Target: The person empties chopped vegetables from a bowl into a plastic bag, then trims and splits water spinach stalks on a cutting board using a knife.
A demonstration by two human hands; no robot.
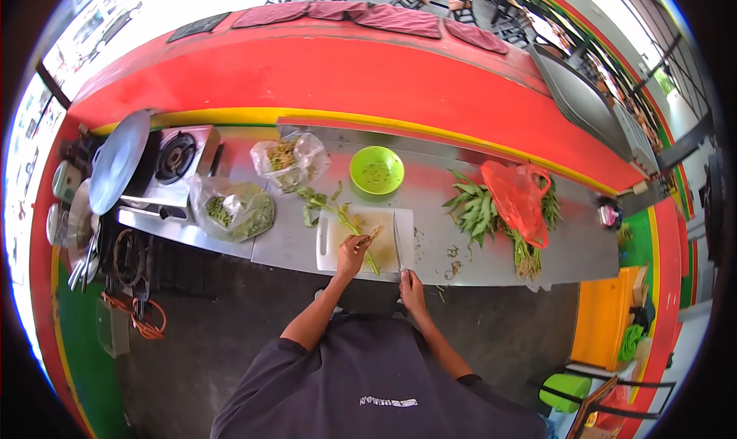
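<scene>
Over the white cutting board [328,259] my left hand [352,256] is closed, fingers pinched together. A pale, stringy root end [375,231] of a vegetable sticks out from its fingertips. Green stalks [348,222] lie across the board under and beyond that hand, with leaves [313,199] past its far edge. My right hand [412,287], at the board's near right corner, grips a knife [398,243]. Its blade points away from me along the board's right side. Just beyond the board stands a lime-green bowl [377,172] with small bits inside.
Left on the steel counter [295,243] are clear bags of greens [234,208] and brownish pieces [282,156], then a gas stove [170,162]. Right are leafy bunches [472,205] under a red plastic bag [520,201], plus scattered trimmings [453,268]. A red wall [345,78] rises behind.
</scene>
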